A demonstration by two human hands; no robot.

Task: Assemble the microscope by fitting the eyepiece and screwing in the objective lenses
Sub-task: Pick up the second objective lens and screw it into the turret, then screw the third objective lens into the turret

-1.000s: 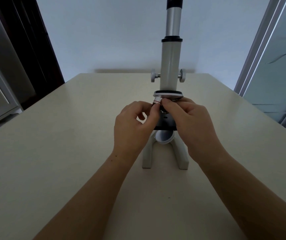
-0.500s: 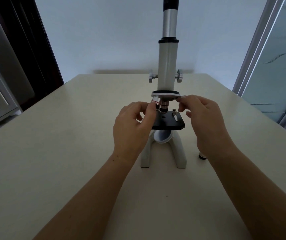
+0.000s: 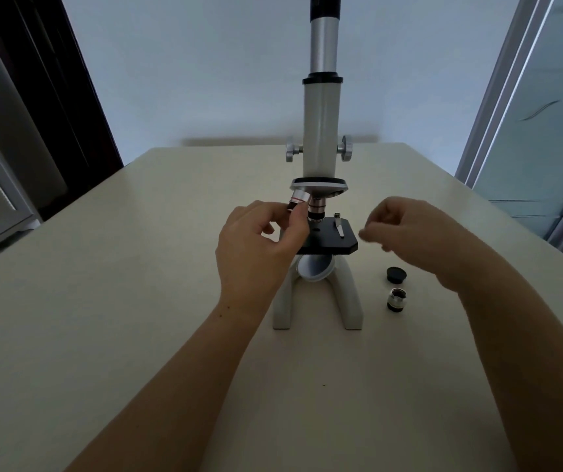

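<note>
A white microscope (image 3: 320, 131) stands upright in the middle of the beige table (image 3: 103, 301), with a black eyepiece (image 3: 325, 5) in the top of its tube. Two objective lenses hang from the nosepiece (image 3: 319, 186): a tilted left lens (image 3: 297, 200) and a centre lens (image 3: 316, 209) over the black stage (image 3: 337, 238). My left hand (image 3: 256, 247) pinches the left lens with thumb and forefinger. My right hand (image 3: 409, 233) hovers right of the stage, fingers loosely curled, holding nothing. A loose silver objective lens (image 3: 397, 299) stands on the table at the right.
A small black cap (image 3: 396, 274) lies just behind the loose lens, under my right wrist. A dark door frame (image 3: 52, 97) rises at the left and a glass door (image 3: 545, 114) at the right. The table's far edge runs just behind the microscope.
My right hand has left the nosepiece and swung out to the right, uncovering the stage, the loose lens and the cap. My left hand has stayed on the left lens.
</note>
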